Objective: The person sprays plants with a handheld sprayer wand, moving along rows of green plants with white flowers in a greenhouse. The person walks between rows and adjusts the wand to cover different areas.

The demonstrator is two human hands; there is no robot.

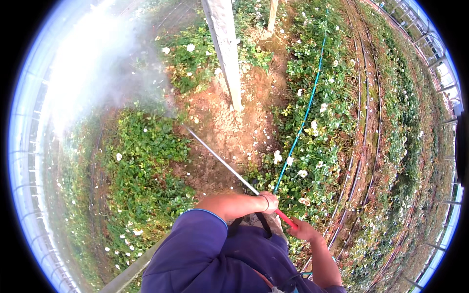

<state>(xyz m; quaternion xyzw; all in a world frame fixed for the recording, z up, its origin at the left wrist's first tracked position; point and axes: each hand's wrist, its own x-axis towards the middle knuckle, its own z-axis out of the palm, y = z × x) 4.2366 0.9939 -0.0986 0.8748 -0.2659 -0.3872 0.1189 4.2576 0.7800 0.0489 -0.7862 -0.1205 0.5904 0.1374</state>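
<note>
My left hand (269,202) is closed round a long spray lance at the join of its silver metal tube (223,161) and its red grip (287,219). Lower and to the right, my right hand (303,229) grips the rear end of the red part. The tube points up and left, over bare soil, towards green rose bushes. White spray mist (146,80) fills the upper left of the view. A blue-green hose (307,110) lies over the bushes and runs down to near my left hand.
A pale post (225,51) stands in the soil ahead, with a thinner one (272,16) beyond it. Rows of white-flowered rose bushes (146,146) flank the bare soil. Dark irrigation lines (365,110) run along the right. A pale pole (133,269) is at the lower left.
</note>
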